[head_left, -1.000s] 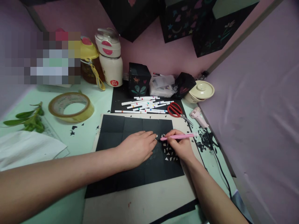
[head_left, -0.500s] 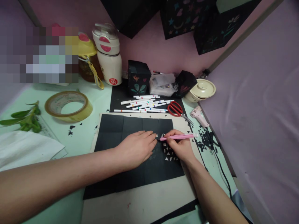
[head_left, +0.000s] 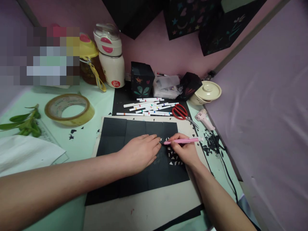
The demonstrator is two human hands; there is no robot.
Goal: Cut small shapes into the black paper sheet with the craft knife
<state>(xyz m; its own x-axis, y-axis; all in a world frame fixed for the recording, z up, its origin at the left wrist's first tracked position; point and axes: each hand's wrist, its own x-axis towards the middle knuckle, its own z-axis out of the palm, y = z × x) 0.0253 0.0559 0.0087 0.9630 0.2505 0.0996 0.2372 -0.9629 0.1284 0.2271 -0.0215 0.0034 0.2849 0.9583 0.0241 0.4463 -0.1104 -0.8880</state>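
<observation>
A sheet of black paper (head_left: 134, 128) with fold lines lies on a pale board. My left hand (head_left: 141, 152) rests flat on its middle, fingers stretched out and holding nothing. In my right hand (head_left: 184, 149) is a pink pen-shaped craft knife (head_left: 184, 140), pinched close to its front end. Its dark tip touches the paper just right of my left fingertips. Small triangular cut-outs (head_left: 173, 163) show light through the paper below and beside my right hand. A small star-like opening sits by the left fingertips.
Behind the paper lie white markers (head_left: 144, 109), red-handled scissors (head_left: 180, 112) and a pink glue gun (head_left: 204, 119). Black scraps (head_left: 211, 146) are heaped on the right. A tape roll (head_left: 69, 110), a white bottle (head_left: 112, 69) and black paper boxes (head_left: 141, 80) stand around; more boxes hang above.
The view has shifted very slightly. Both hands and the craft knife stay in almost the same place on the paper.
</observation>
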